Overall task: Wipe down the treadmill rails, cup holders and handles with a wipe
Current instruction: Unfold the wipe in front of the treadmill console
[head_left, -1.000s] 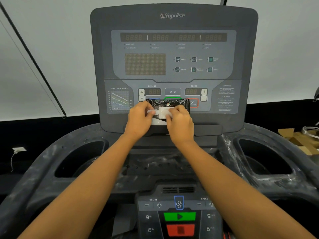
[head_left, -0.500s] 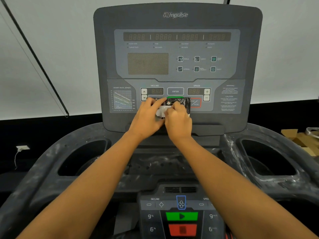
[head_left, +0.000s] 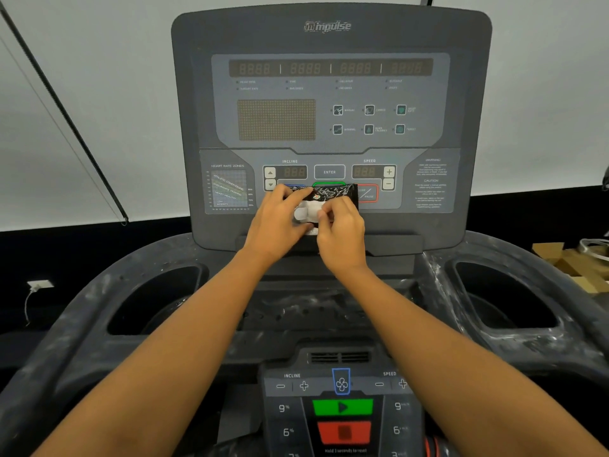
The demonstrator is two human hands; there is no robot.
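Note:
A black pack of wipes [head_left: 333, 194] leans against the treadmill console [head_left: 329, 94], standing on its ledge [head_left: 395, 245]. My left hand [head_left: 276, 222] grips the pack's left end, fingers over its top edge. My right hand [head_left: 342, 232] pinches the white flap or wipe [head_left: 304, 214] at the pack's opening. The dusty left cup holder [head_left: 155, 298] and right cup holder [head_left: 504, 295] lie on either side below. Curved grey rails [head_left: 66, 311] with white smears run toward me.
The lower control panel with a green button [head_left: 342, 407] and a red button [head_left: 344, 432] sits near my body. Cardboard boxes [head_left: 566, 262] lie at the right beyond the treadmill. A black diagonal rod [head_left: 66, 117] crosses the wall at left.
Both hands stayed at the pack on the ledge. My right fingers have worked at the white flap and my left fingers shifted along the pack's top; the camera view moved slightly.

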